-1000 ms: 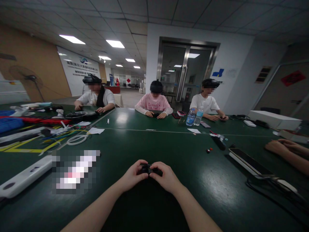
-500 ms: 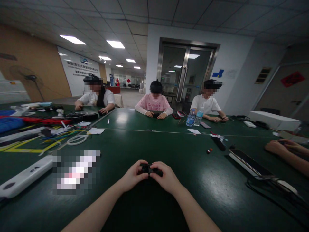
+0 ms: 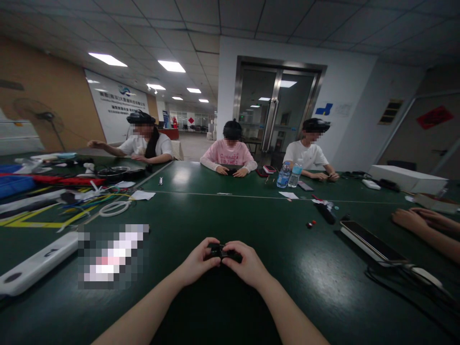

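Observation:
Both my hands close around a small black object (image 3: 216,251) near the middle of the green table (image 3: 273,297). Its kind is too dark and too covered by fingers to make out. My left hand (image 3: 199,259) grips the left end between thumb and fingers. On the right end, my right hand (image 3: 247,261) pinches with the thumb below and the fingers curled over the top. The thumbs nearly meet at the near side of the object.
A white power strip (image 3: 39,262) and a blurred-out bright phone-like item (image 3: 115,254) lie left. Loose cables (image 3: 115,208) sit beyond them. To the right are a phone (image 3: 373,243) with cords and a person's hands (image 3: 413,223). Two water bottles (image 3: 289,175) stand farther back, near three seated people.
My hands stay almost in place, with the right fingers shifting very slightly on the black object. Across the table, the person at left has stretched one arm out to the side.

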Demonstrator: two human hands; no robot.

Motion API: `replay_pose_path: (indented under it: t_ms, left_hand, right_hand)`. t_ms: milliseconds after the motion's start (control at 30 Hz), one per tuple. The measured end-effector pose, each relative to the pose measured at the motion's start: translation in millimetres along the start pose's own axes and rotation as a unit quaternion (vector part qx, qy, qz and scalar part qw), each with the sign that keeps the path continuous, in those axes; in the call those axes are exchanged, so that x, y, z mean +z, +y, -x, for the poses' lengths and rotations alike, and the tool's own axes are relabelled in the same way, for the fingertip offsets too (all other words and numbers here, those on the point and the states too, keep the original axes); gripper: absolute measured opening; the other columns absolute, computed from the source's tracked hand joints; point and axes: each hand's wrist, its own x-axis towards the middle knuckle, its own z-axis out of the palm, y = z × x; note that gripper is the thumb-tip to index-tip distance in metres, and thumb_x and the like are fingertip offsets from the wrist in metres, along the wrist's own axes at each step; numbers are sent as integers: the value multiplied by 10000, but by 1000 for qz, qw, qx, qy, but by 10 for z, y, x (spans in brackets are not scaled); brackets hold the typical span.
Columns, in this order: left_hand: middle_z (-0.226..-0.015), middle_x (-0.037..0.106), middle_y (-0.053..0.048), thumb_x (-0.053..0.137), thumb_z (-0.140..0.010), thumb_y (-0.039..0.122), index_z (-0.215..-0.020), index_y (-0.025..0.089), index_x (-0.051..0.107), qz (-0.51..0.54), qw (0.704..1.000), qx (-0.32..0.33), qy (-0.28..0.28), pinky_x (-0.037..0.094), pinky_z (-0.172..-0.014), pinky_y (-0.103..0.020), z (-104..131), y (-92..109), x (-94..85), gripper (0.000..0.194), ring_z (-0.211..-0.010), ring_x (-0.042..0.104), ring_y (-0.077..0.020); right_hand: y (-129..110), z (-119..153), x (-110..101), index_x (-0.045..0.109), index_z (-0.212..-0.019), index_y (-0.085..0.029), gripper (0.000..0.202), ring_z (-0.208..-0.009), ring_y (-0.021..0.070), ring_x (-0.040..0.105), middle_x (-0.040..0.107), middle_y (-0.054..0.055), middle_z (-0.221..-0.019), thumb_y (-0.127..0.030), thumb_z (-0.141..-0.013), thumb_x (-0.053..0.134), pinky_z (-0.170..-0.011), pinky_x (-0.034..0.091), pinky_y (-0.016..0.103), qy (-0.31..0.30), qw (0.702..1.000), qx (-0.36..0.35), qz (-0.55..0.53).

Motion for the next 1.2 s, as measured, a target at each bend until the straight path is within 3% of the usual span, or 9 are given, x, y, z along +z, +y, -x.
replay_pose_path:
  t_ms: [200,433,1200]
  left_hand:
    - [-917,584,-26,583,-771,243,-1127,222,361,3,1000,8,-5,439,-733,-329,-12,-71,-23,420,-810,576,-162]
    - [-911,584,-21,602,-752,281,-1115,217,359,13,1000,4,-6,426,-766,-346,-5,-1,14,442,-808,569,-160]
    - [-937,591,-26,582,-775,205,-1107,218,369,28,999,8,-26,431,-732,-318,-18,-40,-25,395,-823,573,-153]
  right_hand:
    - [-16,2,-2,612,-938,-261,199,-991,176,557,588,3,-1044,-231,-741,618,-881,448,328,5,1000,0,6]
    - [39,-4,23,614,-915,-241,176,-968,171,562,597,15,-1008,-222,-740,621,-871,446,315,15,1000,-16,3]
    - [37,-3,15,602,-920,-248,180,-990,174,553,579,11,-1044,-243,-741,621,-872,448,330,2,1000,-5,3]
